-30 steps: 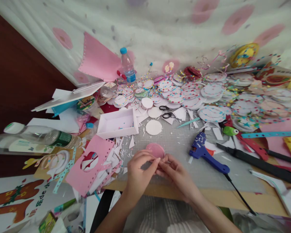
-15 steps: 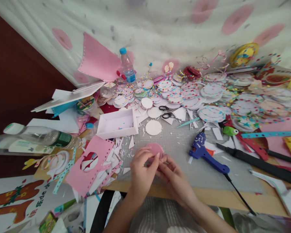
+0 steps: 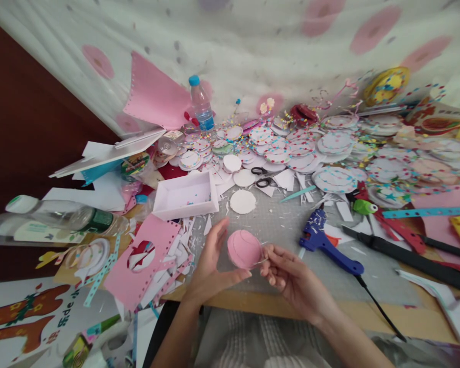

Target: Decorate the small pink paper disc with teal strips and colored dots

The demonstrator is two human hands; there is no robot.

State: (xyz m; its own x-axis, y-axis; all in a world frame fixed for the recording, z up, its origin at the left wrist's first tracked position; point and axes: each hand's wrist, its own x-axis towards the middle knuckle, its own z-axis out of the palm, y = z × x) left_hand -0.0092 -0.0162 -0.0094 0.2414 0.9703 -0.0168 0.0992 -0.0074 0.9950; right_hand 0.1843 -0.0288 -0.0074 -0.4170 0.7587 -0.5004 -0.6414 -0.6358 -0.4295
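Observation:
A round pink disc (image 3: pixel 244 249) is in front of me, a thin curved line running across its face. My left hand (image 3: pixel 216 266) is open at the disc's left side, thumb and fingers spread around it; whether it touches the edge I cannot tell. At the disc's right edge, my right hand (image 3: pixel 281 266) pinches a thin pale string (image 3: pixel 263 260) between thumb and forefinger. The string seems to run to the disc. A plain white disc (image 3: pixel 243 202) lies on the grey cutting mat (image 3: pixel 276 220) just beyond.
A blue glue gun (image 3: pixel 325 245) lies to the right, its cord trailing off the table edge. Black-handled scissors (image 3: pixel 263 176) and a white box (image 3: pixel 186 197) sit further back. Many decorated discs (image 3: pixel 335 179) crowd the rear. Pink offcuts (image 3: pixel 141 260) lie left.
My left hand has let go of the pink disc and spread open to the left. The disc now shows its whole face. My right hand has shifted slightly right, pinching the string.

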